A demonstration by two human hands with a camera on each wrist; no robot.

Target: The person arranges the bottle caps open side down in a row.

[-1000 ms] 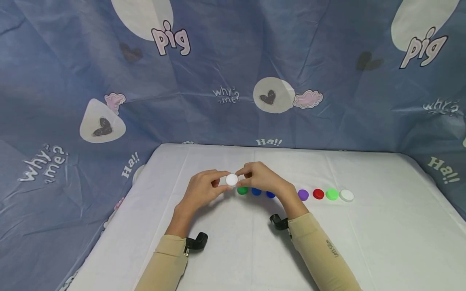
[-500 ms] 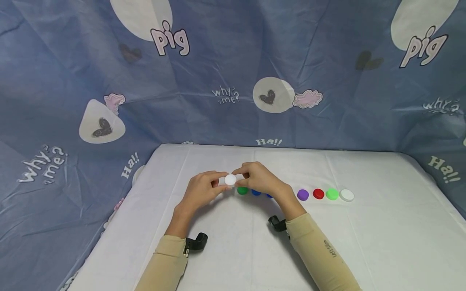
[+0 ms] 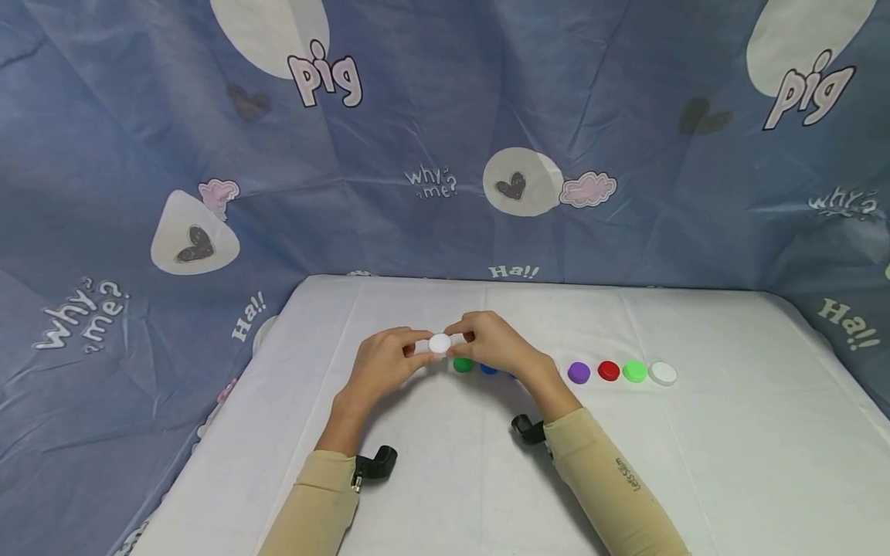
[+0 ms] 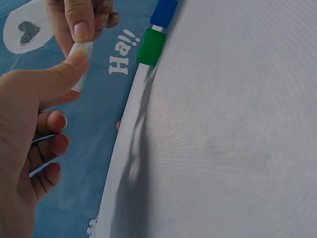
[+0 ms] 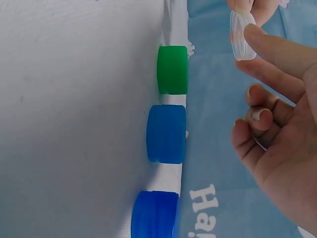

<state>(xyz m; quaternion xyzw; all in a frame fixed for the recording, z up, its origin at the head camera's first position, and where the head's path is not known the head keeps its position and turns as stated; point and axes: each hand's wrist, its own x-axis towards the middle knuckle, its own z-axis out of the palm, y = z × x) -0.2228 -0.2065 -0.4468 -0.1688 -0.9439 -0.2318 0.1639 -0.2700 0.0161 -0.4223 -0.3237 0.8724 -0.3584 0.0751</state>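
Observation:
A white bottle cap [image 3: 439, 344] is held up over the table between both hands. My left hand [image 3: 382, 367] pinches it from the left with thumb and forefinger, the other fingers loosely bent. From the right, my right hand [image 3: 494, 340] grips the same cap with thumb and forefinger. In the right wrist view the cap [image 5: 242, 37] looks translucent, seen edge-on with a hollow side. Just below the hands, a green cap [image 3: 463, 365] and a blue cap [image 3: 489, 369] lie on the table. A darker blue cap [image 5: 155, 214] is mostly hidden by my right hand in the head view.
The row of caps runs on to the right with a purple cap [image 3: 579, 373], a red cap [image 3: 609, 371], a light green cap [image 3: 636, 371] and a white cap [image 3: 664, 374]. A white cloth [image 3: 737, 448] covers the table; a blue printed curtain [image 3: 445, 139] hangs behind.
Both hands and the white cap have shifted very slightly left, the right forearm most of all. The hold on the cap looks about the same, and the caps in the row have stayed put.

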